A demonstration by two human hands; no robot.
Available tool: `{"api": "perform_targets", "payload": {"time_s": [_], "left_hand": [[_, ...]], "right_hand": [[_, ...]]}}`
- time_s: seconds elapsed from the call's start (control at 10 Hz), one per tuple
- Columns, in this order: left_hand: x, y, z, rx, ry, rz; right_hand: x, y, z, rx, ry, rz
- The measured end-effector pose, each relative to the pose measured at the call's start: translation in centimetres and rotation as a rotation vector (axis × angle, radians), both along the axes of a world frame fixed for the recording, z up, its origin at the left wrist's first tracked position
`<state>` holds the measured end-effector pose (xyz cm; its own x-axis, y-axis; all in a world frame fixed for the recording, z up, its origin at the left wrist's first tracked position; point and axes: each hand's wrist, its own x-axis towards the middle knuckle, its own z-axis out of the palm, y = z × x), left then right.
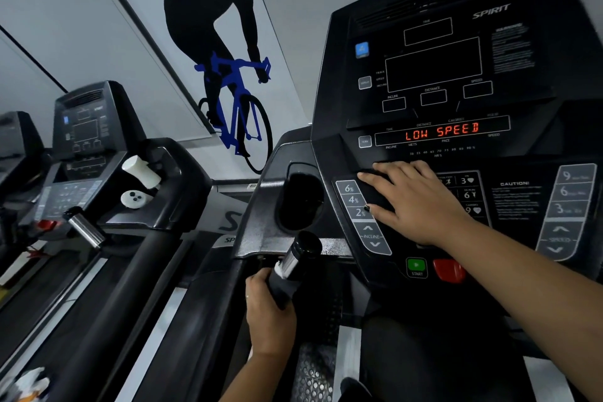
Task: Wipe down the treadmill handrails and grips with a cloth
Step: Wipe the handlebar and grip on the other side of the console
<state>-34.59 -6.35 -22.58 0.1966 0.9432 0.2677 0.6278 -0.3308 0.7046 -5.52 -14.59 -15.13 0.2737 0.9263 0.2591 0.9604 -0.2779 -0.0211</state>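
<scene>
Left hand point(269, 313) curls tight round the black grip point(295, 263) below the console point(424, 52), just left of it. Right hand point(421, 202) lies flat, fingers spread, pressing a dark cloth point(380, 188) on the console's keypad, under the red LOW SPEED readout point(442, 131). Left of the console, a cyclist mural point(222, 52) covers the pale wall point(49, 10); a neighbouring treadmill's tray point(177, 179) holds a white bottle point(141, 170) and a white disc point(133, 198)

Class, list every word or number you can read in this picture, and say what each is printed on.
"SPIRIT": console top
"LOW SPEED": red display
"6%", "4%", "2%", "INCLINE": left keys
"START": green button
"CAUTION!": right panel
"9", "6", "3": right keys
Fine print: too blurred to read
</scene>
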Motion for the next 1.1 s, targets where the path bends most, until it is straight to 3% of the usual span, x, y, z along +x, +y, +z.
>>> {"api": "perform_targets", "payload": {"time_s": [0.4,0.5,0.6,0.7,0.8,0.9,1.0,1.1], "left_hand": [[5.6,1.5,8.2,0.142,0.237,-0.432],[6.0,2.0,9.0,0.244,0.343,-0.492],[7.1,2.1,9.8,0.201,0.421,-0.466],[7.5,2.5,9.9,-0.103,0.213,-0.465],[6.7,2.5,8.9,-0.296,-0.118,-0.474],[5.0,2.5,7.2,-0.236,-0.112,-0.448],[2.7,2.7,4.9,-0.134,0.071,-0.321],[1.8,2.5,4.1,-0.087,0.125,-0.280]], "right_hand": [[0.1,0.1,-0.1,0.006,-0.008,-0.003],[0.0,0.1,0.0,0.002,-0.010,-0.007],[0.0,0.0,0.0,0.003,-0.015,-0.008],[-0.1,-0.2,0.0,0.002,-0.017,-0.015],[-0.1,-0.1,0.1,-0.006,-0.014,-0.010],[-0.1,-0.1,-0.1,-0.007,-0.013,-0.010],[0.0,0.0,-0.1,-0.006,-0.012,-0.014],[-0.1,0.0,-0.1,-0.011,-0.022,-0.014]]}}
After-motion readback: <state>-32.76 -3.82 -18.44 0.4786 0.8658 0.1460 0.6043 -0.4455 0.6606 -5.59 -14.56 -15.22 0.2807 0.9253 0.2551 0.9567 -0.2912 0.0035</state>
